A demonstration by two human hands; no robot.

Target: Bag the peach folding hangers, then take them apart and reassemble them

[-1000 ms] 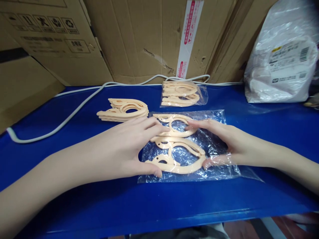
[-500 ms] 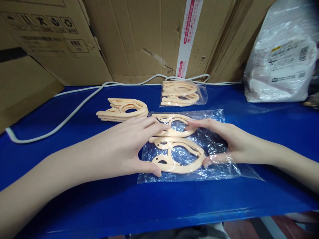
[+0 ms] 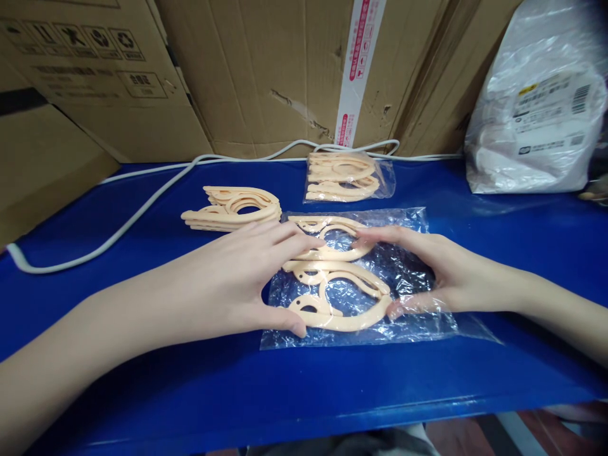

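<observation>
Two beige plastic folding hangers, an upper one (image 3: pixel 349 255) and a lower one (image 3: pixel 351 322), lie folded side by side in a clear plastic bag (image 3: pixel 427 329). My left hand (image 3: pixel 237 278) reaches over their left ends. Its index finger lies across the upper hanger and its thumb touches the near edge of the lower one. At the right ends is my right hand (image 3: pixel 437 269), thumb and fingers spread wide, fingertips against both hangers. Whether its fingertips are inside or on the bag, I cannot tell. A loose stack of folded hangers (image 3: pixel 237 218) sits behind my left hand.
Behind lies another bag of folded hangers (image 3: pixel 342 177). A white cable (image 3: pixel 156 196) runs along the back of the blue table (image 3: pixel 304 386). Cardboard boxes (image 3: pixel 266 63) stand behind it. A white plastic package (image 3: pixel 536 133) with a label is at the back right.
The view has shifted very slightly. Both hands keep their places on the bagged hangers, and nothing else has visibly moved.
</observation>
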